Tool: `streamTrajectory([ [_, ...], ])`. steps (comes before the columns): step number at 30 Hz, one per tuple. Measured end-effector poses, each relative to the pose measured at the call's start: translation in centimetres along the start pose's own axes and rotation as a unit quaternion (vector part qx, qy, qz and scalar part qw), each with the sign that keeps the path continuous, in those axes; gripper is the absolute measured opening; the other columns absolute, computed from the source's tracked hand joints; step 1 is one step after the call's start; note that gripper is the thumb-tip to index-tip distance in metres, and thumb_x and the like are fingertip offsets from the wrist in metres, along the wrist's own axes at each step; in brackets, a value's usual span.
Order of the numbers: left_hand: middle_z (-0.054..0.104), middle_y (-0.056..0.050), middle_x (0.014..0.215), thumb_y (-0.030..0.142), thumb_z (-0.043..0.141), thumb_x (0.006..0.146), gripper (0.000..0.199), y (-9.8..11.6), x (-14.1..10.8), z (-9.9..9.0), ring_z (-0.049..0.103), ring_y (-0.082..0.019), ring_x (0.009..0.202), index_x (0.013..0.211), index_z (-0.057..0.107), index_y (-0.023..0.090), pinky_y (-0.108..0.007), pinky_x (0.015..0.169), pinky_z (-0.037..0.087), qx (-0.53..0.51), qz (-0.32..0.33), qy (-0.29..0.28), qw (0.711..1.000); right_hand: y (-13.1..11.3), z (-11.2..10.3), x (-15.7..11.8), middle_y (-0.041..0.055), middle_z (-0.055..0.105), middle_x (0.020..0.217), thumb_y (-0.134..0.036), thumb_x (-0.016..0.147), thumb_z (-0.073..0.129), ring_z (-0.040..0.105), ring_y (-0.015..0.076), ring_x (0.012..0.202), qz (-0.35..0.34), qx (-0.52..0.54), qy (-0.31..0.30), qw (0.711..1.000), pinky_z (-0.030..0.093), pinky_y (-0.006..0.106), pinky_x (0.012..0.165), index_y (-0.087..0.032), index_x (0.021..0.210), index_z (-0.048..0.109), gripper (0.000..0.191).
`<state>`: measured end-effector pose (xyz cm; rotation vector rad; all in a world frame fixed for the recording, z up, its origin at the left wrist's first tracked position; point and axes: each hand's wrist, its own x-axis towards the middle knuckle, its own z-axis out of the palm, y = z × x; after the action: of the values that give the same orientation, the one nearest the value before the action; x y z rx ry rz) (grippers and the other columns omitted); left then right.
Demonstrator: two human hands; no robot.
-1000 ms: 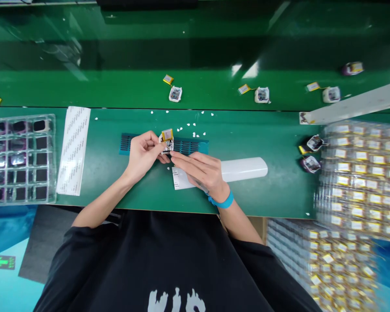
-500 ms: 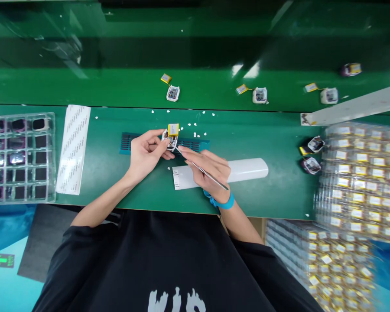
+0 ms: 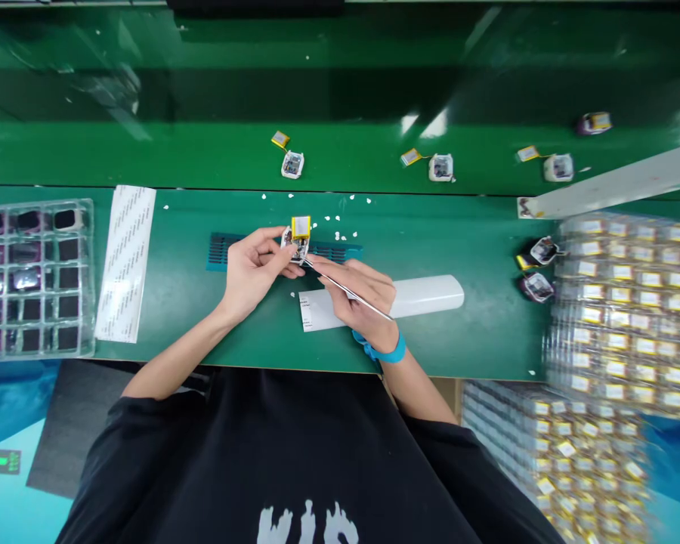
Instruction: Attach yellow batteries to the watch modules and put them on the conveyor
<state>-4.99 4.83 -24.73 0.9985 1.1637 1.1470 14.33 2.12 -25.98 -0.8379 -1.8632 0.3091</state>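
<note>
My left hand (image 3: 255,273) pinches a small white watch case (image 3: 298,249) with its circuitry exposed, above the middle of the bench. A yellow-edged battery (image 3: 301,227) sits at the case's upper side. In my right hand (image 3: 366,296) is a slim pair of metal tweezers (image 3: 356,295), whose tip meets the lower right edge of the case. What exactly the tip touches is too small to make out. Beneath my hands lies a slotted blue strip (image 3: 335,251). Part of a white backing sheet (image 3: 431,295) shows beyond my right hand.
At left are a clear tray (image 3: 89,279) of dark watch faces and a printed white sheet (image 3: 125,264). Stacked battery trays (image 3: 549,340) stand at right, beside two loose watch cases (image 3: 537,287). More cases with batteries (image 3: 440,168) lie on the green belt (image 3: 351,136). Small white pieces (image 3: 338,235) dot the bench.
On the belt, the watch cases have shifted slightly left. The tweezers' rear end has swung a little upward and left. My left hand keeps its hold on the case.
</note>
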Motion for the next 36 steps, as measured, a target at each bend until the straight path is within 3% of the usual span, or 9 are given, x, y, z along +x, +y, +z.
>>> streamTrajectory([
  [6, 0.077, 0.0, 0.073, 0.032, 0.093, 0.071, 0.049, -1.0, 0.8, -0.5, 0.074, -0.017, 0.057, 0.114, 0.074, 0.018, -0.028, 0.056, 0.063, 0.004, -0.001, 0.001, 1.0, 0.0, -0.3, 0.1, 0.0059, 0.084, 0.121, -0.005, 0.1, 0.065, 0.084, 0.0174, 0.086, -0.006, -0.042, 0.02, 0.999, 0.064, 0.031, 0.067, -0.026, 0.139, 0.068, 0.045],
  [10, 0.074, 0.0, 0.073, 0.028, 0.083, 0.078, 0.046, -1.0, 6.3, -4.3, 0.069, -0.017, 0.056, 0.121, 0.074, 0.015, -0.031, 0.058, 0.058, 0.154, 0.06, 0.042, 0.985, 0.0, -0.4, 0.3, 0.0055, 0.085, 0.119, -0.002, 0.099, 0.064, 0.083, 0.0161, 0.087, -0.015, -0.047, 0.039, 0.998, 0.064, 0.029, 0.069, -0.027, 0.138, 0.067, 0.046],
  [14, 0.078, -0.012, 0.098, 0.023, 0.067, 0.089, 0.02, 0.7, 13.4, -10.1, 0.073, -0.033, 0.103, 0.104, 0.077, 0.014, -0.049, 0.096, 0.056, 0.439, 0.091, 0.123, 0.885, 0.0, -0.3, 0.5, 0.0069, 0.084, 0.121, 0.0, 0.097, 0.066, 0.083, 0.0163, 0.09, -0.039, -0.028, 0.069, 0.996, 0.065, 0.029, 0.071, -0.025, 0.146, 0.064, 0.054],
  [16, 0.076, -0.015, 0.117, 0.025, 0.066, 0.09, 0.02, 1.1, 15.5, -11.2, 0.06, -0.041, 0.133, 0.105, 0.076, 0.016, -0.059, 0.115, 0.045, 0.506, 0.129, 0.149, 0.84, 0.1, -0.3, 0.6, 0.0077, 0.083, 0.122, 0.0, 0.097, 0.066, 0.082, 0.0162, 0.086, -0.054, -0.032, 0.072, 0.995, 0.065, 0.029, 0.069, -0.023, 0.149, 0.062, 0.056],
  [20, 0.063, -0.013, 0.152, 0.033, 0.064, 0.091, 0.036, 0.2, 17.4, -8.4, 0.042, -0.042, 0.154, 0.124, 0.074, 0.023, -0.063, 0.128, 0.03, 0.521, 0.214, 0.04, 0.825, 0.1, -1.0, 0.9, 0.0071, 0.082, 0.125, -0.003, 0.1, 0.064, 0.081, 0.0149, 0.085, -0.066, -0.058, 0.054, 0.995, 0.065, 0.03, 0.069, -0.024, 0.147, 0.063, 0.052],
  [24, 0.056, -0.016, 0.162, 0.033, 0.065, 0.088, 0.035, -0.5, 19.1, -4.1, 0.034, -0.044, 0.16, 0.12, 0.074, 0.021, -0.069, 0.127, 0.028, 0.542, 0.182, -0.106, 0.814, -0.7, -2.7, 1.8, 0.0028, 0.081, 0.131, -0.007, 0.104, 0.057, 0.077, 0.0156, 0.086, -0.131, -0.155, -0.087, 0.975, 0.065, 0.031, 0.069, -0.024, 0.132, 0.072, 0.036],
  [27, 0.064, -0.018, 0.151, 0.023, 0.069, 0.082, 0.02, -0.4, 19.5, -3.4, 0.037, -0.044, 0.159, 0.101, 0.072, 0.019, -0.07, 0.129, 0.023, 0.541, 0.167, -0.087, 0.82, -1.8, -4.1, 2.9, 0.0007, 0.082, 0.129, -0.014, 0.104, 0.063, 0.074, 0.0174, 0.09, -0.157, -0.167, -0.132, 0.964, 0.066, 0.033, 0.074, -0.024, 0.128, 0.074, 0.029],
  [32, 0.079, -0.011, 0.114, 0.016, 0.058, 0.086, 0.018, -0.2, 16.3, -4.0, 0.067, -0.034, 0.126, 0.101, 0.066, 0.023, -0.065, 0.133, 0.016, 0.49, 0.25, -0.039, 0.834, -1.2, -4.8, 3.9, 0.0023, 0.086, 0.114, -0.016, 0.107, 0.056, 0.075, 0.0189, 0.1, -0.033, -0.123, -0.014, 0.992, 0.065, 0.034, 0.088, -0.023, 0.115, 0.074, 0.021],
  [36, 0.079, -0.012, 0.116, 0.015, 0.06, 0.082, 0.032, -0.2, 14.1, -4.1, 0.072, -0.034, 0.112, 0.113, 0.069, 0.022, -0.059, 0.123, 0.039, 0.462, 0.275, -0.033, 0.843, 0.8, -3.6, 3.1, 0.0018, 0.084, 0.097, -0.02, 0.111, 0.045, 0.076, 0.0184, 0.093, 0.035, -0.136, -0.022, 0.99, 0.062, 0.033, 0.08, -0.023, 0.106, 0.074, 0.03],
])
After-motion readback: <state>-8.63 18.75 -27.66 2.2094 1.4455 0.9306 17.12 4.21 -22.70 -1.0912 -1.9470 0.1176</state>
